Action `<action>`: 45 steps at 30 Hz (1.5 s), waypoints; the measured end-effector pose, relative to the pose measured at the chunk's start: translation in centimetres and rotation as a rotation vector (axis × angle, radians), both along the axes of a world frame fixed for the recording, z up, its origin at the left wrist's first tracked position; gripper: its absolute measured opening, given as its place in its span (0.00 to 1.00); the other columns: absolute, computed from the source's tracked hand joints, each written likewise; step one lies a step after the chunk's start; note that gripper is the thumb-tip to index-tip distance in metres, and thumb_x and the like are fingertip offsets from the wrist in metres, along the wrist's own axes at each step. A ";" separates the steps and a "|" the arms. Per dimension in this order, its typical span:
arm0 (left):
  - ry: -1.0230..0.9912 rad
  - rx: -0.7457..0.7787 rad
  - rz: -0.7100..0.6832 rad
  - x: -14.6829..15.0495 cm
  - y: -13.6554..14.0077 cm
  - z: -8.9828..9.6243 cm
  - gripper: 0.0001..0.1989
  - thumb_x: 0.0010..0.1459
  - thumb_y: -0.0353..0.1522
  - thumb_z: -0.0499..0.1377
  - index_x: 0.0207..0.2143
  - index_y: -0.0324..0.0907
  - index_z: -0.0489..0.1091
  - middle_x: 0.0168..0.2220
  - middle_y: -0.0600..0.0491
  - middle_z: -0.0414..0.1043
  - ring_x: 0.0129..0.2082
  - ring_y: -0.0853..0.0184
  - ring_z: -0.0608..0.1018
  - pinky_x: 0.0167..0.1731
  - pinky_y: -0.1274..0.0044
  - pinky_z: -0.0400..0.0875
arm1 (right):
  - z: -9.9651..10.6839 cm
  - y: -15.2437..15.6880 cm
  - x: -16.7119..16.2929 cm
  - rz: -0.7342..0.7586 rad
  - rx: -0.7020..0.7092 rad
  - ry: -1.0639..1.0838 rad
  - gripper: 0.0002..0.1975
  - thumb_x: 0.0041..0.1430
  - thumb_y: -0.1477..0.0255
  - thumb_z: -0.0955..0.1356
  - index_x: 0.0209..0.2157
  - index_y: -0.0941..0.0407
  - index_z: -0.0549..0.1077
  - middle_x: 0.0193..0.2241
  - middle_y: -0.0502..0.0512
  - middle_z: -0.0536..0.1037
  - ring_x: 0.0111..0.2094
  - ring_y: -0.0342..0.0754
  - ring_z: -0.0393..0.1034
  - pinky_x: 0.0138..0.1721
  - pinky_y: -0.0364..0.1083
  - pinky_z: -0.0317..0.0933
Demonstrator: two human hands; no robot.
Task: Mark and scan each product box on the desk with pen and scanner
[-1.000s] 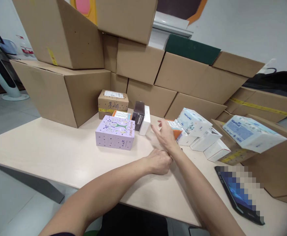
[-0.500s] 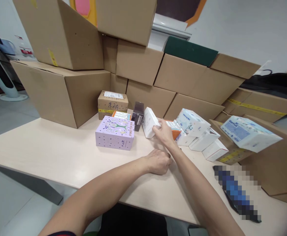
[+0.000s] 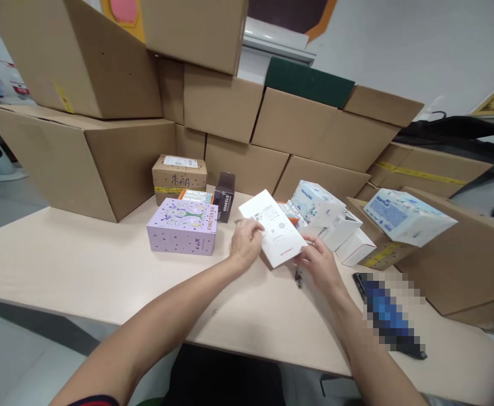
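Observation:
A white box (image 3: 277,228) with small print and a red mark is tilted with its broad face toward me. My left hand (image 3: 247,243) grips its left edge. My right hand (image 3: 318,260) has its fingers curled on the lower right corner. Below the box, a small dark object (image 3: 298,277) lies on the table, too small to name. To the left stands a purple tea box (image 3: 182,228), with a dark narrow box (image 3: 225,197) behind it. An orange and white box (image 3: 288,211) is partly hidden behind the white box.
Tissue packs (image 3: 320,202) and white boxes (image 3: 354,248) stand at the right; another tissue pack (image 3: 408,217) rests on a carton. A blurred-out dark device (image 3: 388,316) lies on the table (image 3: 103,254). Large cardboard cartons (image 3: 238,163) wall off the back. A small taped carton (image 3: 179,179) stands behind the tea box.
The white box has come nearer and tipped to show its printed face. My left hand has lifted from the table to its left edge, uncovering the small dark object. My right hand has shifted to its lower corner.

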State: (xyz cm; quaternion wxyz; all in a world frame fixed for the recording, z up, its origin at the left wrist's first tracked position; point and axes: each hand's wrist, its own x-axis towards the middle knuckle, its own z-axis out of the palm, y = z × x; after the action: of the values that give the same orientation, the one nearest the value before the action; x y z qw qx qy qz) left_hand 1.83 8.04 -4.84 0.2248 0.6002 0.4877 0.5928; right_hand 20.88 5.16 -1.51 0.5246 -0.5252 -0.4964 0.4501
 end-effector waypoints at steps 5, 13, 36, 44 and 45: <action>-0.317 -0.129 0.158 -0.6 1.7 0.0 0.09 0.60 0.32 0.55 0.43 0.44 0.64 0.45 0.47 0.70 0.42 0.63 0.74 0.44 0.70 0.69 | 0.1 -0.1 0.6 -0.001 -0.034 0.144 0.20 0.44 0.72 0.69 0.42 0.54 0.70 0.30 0.51 0.80 0.32 0.46 0.72 0.35 0.46 0.69; -0.829 -0.242 -0.040 -0.6 1.9 1.2 0.21 0.61 0.41 0.57 0.54 0.44 0.62 0.43 0.47 0.76 0.33 0.66 0.78 0.35 0.73 0.71 | -0.1 -0.1 0.3 0.042 -0.047 0.163 0.19 0.41 0.74 0.67 0.40 0.54 0.70 0.28 0.49 0.78 0.30 0.45 0.71 0.31 0.44 0.68; -0.811 -0.193 -0.041 -0.8 1.6 1.6 0.25 0.51 0.32 0.55 0.53 0.45 0.67 0.38 0.51 0.75 0.31 0.67 0.76 0.29 0.77 0.70 | -0.5 0.2 0.3 -0.019 -0.001 0.156 0.19 0.42 0.74 0.68 0.40 0.53 0.72 0.34 0.49 0.79 0.35 0.44 0.73 0.32 0.41 0.66; -0.823 -0.177 -0.053 -1.2 0.9 2.6 0.21 0.58 0.38 0.54 0.54 0.46 0.67 0.42 0.50 0.76 0.33 0.67 0.76 0.31 0.78 0.69 | -0.3 -0.3 0.4 -0.017 0.090 -0.008 0.24 0.42 0.74 0.68 0.46 0.52 0.72 0.44 0.54 0.78 0.35 0.46 0.72 0.25 0.41 0.63; -0.837 -0.195 -0.047 -1.2 0.9 2.6 0.21 0.59 0.40 0.54 0.53 0.46 0.68 0.43 0.50 0.75 0.33 0.67 0.76 0.30 0.78 0.69 | -0.2 -0.3 0.4 -0.017 0.108 -0.030 0.23 0.42 0.73 0.68 0.45 0.51 0.73 0.42 0.54 0.78 0.34 0.46 0.71 0.23 0.41 0.62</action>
State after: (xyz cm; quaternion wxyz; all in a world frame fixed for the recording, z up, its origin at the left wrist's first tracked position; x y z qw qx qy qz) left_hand 0.65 8.95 -2.25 0.4722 0.2948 0.3944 0.7312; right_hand 21.23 4.81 -1.76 0.5486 -0.5068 -0.5233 0.4103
